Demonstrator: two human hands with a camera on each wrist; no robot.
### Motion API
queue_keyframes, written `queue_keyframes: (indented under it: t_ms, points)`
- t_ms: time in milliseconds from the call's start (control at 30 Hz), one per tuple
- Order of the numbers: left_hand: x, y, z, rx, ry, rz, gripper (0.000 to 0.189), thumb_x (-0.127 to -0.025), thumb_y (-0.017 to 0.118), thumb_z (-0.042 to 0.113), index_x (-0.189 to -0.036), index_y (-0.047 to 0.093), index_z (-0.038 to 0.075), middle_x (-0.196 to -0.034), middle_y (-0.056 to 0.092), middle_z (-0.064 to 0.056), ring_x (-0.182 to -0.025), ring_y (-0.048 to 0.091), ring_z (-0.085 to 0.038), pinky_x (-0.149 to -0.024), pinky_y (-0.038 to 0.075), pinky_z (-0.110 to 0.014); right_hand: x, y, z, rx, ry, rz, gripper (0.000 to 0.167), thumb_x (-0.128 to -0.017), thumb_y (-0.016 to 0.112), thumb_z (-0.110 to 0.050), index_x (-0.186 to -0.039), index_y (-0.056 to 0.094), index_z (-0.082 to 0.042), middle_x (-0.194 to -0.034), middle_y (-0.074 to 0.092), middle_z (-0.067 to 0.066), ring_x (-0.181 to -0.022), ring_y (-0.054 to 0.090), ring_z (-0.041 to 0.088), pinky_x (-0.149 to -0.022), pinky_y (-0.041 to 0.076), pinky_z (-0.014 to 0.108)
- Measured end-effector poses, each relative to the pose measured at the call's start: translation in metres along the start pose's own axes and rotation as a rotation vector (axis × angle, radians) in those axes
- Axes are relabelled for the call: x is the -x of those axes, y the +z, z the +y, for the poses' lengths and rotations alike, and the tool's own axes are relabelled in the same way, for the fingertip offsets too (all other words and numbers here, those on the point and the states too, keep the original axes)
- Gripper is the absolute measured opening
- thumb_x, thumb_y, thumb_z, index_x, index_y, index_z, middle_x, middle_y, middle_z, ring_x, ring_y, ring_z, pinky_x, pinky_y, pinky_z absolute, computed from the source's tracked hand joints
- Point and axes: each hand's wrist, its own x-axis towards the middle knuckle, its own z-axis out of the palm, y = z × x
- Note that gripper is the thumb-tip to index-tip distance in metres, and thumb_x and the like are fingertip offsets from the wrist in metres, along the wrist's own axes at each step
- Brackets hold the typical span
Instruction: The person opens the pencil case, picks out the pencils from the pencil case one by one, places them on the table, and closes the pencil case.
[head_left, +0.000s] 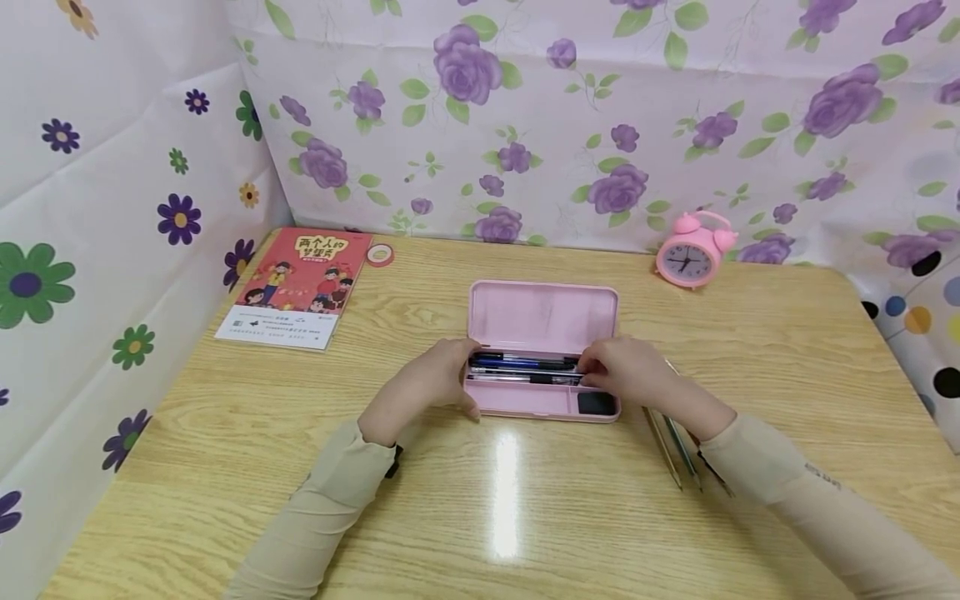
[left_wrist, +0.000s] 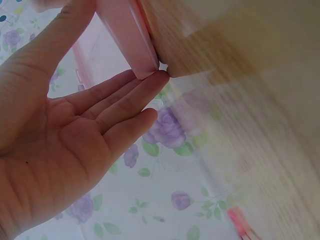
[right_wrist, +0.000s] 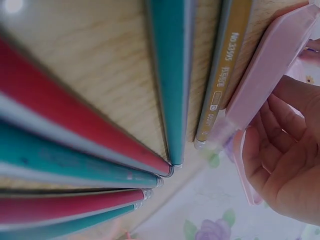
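A pink pencil case (head_left: 522,398) lies open on the table, its lid (head_left: 543,315) tipped back toward the far wall. Several pens (head_left: 517,364) lie lengthwise in its long compartment, and a black block (head_left: 597,403) sits in the small front-right one. My left hand (head_left: 442,371) holds the case's left end, thumb at the front corner and fingers toward the back. In the left wrist view, fingertips (left_wrist: 160,76) touch the case's corner. My right hand (head_left: 622,367) reaches over the right end, thumb and finger pinching the end of a pen inside. The right hand partly hides the pen tips.
Several pencils (head_left: 663,446) lie beside the case under my right forearm; red, green and yellow ones (right_wrist: 217,85) show in the right wrist view. A pink alarm clock (head_left: 687,252) stands at the back right. A red book (head_left: 300,283) and a round item (head_left: 379,255) lie back left.
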Motion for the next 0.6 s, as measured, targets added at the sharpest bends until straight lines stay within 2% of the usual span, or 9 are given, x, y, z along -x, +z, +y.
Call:
queue_keyframes:
  t_ms: [300, 600]
  points:
    - [0.0010, 0.0000, 0.0012, 0.015, 0.006, 0.000, 0.088, -0.050, 0.092, 0.020, -0.125, 0.052, 0.000, -0.117, 0.060, -0.012, -0.109, 0.054, -0.023, -0.098, 0.043, -0.036, -0.0006, 0.0062, -0.0008, 0.008, -0.007, -0.002, 0.005, -0.082, 0.071, -0.015, -0.084, 0.068, -0.012, -0.076, 0.063, -0.004, -0.068, 0.056, 0.010, -0.061, 0.049, 0.033]
    - [0.0008, -0.0003, 0.0005, 0.015, 0.007, -0.003, 0.088, -0.051, 0.092, 0.019, -0.127, 0.050, -0.001, -0.120, 0.059, -0.013, -0.113, 0.053, -0.024, -0.101, 0.041, -0.036, 0.0003, 0.0090, -0.0058, 0.096, -0.062, 0.015, 0.004, -0.084, 0.067, -0.009, -0.086, 0.064, -0.009, -0.080, 0.062, 0.001, -0.074, 0.060, 0.018, -0.069, 0.052, 0.036]
